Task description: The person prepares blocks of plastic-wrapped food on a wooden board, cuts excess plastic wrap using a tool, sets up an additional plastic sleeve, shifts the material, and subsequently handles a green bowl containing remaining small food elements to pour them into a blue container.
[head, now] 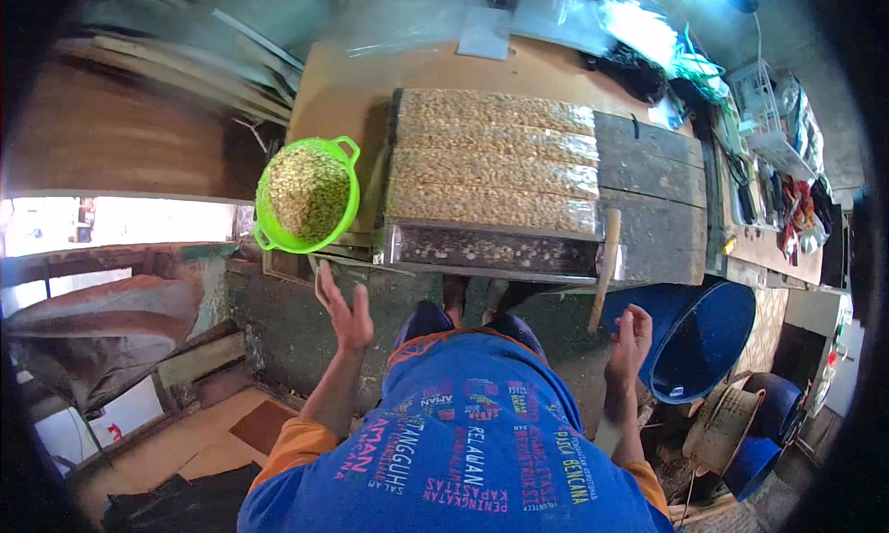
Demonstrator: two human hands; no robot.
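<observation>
My left hand (347,315) is raised with fingers apart and holds nothing. It is just below a lime-green plastic colander (353,210) with two handles, heaped with pale split beans (305,189). My right hand (628,335) has its fingers bent, and its palm is partly hidden; nothing shows in it. Close to its left, a wooden stick (605,272) leans against the table edge, apart from the fingers. Before me, several long rows of beans packed in clear plastic (493,161) lie side by side in a dark wooden tray (486,249).
Grey planks (653,165) cover the table right of the tray. Below them tilts a blue plastic barrel (705,345). Knives and utensils (757,192) sit at the far right. Clear plastic sheets (635,29) lie at the back. At the left is a brown wooden panel (139,137).
</observation>
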